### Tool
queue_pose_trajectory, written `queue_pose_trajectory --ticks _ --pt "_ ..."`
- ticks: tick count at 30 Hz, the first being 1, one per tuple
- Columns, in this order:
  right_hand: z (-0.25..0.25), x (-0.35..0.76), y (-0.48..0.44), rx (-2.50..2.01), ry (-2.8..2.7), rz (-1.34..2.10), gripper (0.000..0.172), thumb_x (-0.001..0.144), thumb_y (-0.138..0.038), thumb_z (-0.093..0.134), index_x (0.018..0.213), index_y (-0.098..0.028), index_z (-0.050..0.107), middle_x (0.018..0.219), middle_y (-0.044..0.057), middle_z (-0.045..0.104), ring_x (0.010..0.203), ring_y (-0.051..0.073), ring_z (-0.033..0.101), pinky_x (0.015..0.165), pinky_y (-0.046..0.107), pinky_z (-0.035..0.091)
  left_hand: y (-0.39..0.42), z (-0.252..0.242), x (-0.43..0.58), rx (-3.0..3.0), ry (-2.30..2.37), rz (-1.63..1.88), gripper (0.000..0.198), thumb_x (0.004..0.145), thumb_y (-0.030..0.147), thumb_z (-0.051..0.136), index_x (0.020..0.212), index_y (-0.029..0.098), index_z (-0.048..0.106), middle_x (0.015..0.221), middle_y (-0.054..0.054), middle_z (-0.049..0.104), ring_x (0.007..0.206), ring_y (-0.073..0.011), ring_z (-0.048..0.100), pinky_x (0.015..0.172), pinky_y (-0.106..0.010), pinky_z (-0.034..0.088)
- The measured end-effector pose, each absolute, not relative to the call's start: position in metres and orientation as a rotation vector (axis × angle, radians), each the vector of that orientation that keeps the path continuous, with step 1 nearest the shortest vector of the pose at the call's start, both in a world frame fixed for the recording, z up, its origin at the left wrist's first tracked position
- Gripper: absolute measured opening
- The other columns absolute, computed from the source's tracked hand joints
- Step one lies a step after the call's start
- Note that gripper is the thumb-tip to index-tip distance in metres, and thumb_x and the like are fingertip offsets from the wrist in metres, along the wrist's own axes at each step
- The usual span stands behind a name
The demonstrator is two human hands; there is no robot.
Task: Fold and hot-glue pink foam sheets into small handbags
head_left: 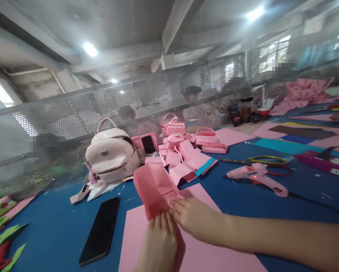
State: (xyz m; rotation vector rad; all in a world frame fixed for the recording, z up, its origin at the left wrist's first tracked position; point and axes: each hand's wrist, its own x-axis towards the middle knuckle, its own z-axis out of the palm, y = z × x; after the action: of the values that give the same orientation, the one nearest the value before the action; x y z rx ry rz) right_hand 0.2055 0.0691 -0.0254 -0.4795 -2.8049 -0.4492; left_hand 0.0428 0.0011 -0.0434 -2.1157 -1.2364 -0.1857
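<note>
A folded paper (155, 189) of pink card stands tilted at lower centre, above a flat pink sheet (203, 257) on the blue surface (56, 234). It seems to stay raised because both hands grip its bottom edge. The left hand (158, 243) lies on that edge with its fingers straight and close together; its thumb is hidden, so I cannot tell whether it grips. The right hand (193, 219) pinches the lower right corner with bent fingertips. A phone (101, 230) lies just to the left, and a glue gun (257, 177) lies well to the right.

No writing, label, brand or number can be read on anything here; all of it is too blurred.
</note>
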Motion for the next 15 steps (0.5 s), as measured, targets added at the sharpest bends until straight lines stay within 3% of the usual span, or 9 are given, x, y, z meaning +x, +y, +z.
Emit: queue_pose_trajectory --ticks 3,8,15 --pt "-0.037 0.201 0.069 -0.583 -2.756 -0.632 0.021 0.08 -0.001 0.052 0.094 -0.008 0.067 0.089 0.016 0.071 0.081 0.029 0.066 0.067 0.04 0.052 -0.001 -0.044 0.05 -2.061 -1.367 -0.144 0.037 0.068 0.0 0.058 0.102 0.007 0.072 0.083 -0.016 0.07 0.074 -0.0268 0.067 0.065 -0.039 0.053" --pt "-0.045 0.196 0.066 -0.632 -2.743 -0.721 0.026 0.076 0.002 0.054 0.096 -0.006 0.068 0.093 0.019 0.073 0.083 0.03 0.068 0.075 0.043 0.054 -0.001 -0.041 0.05 -2.031 -1.436 -0.083 0.019 0.068 0.004 0.061 0.083 0.008 0.073 0.073 -0.013 0.067 0.065 -0.0253 0.064 0.061 -0.037 0.049" --pt "-0.041 0.196 0.062 -0.587 -2.762 -0.879 0.037 0.07 0.007 0.051 0.102 -0.003 0.069 0.096 0.02 0.073 0.084 0.029 0.067 0.079 0.042 0.052 0.0 -0.038 0.037 -2.193 -1.345 -0.093 0.025 0.073 0.001 0.06 0.095 0.006 0.071 0.079 -0.016 0.069 0.069 -0.0251 0.068 0.064 -0.037 0.05"
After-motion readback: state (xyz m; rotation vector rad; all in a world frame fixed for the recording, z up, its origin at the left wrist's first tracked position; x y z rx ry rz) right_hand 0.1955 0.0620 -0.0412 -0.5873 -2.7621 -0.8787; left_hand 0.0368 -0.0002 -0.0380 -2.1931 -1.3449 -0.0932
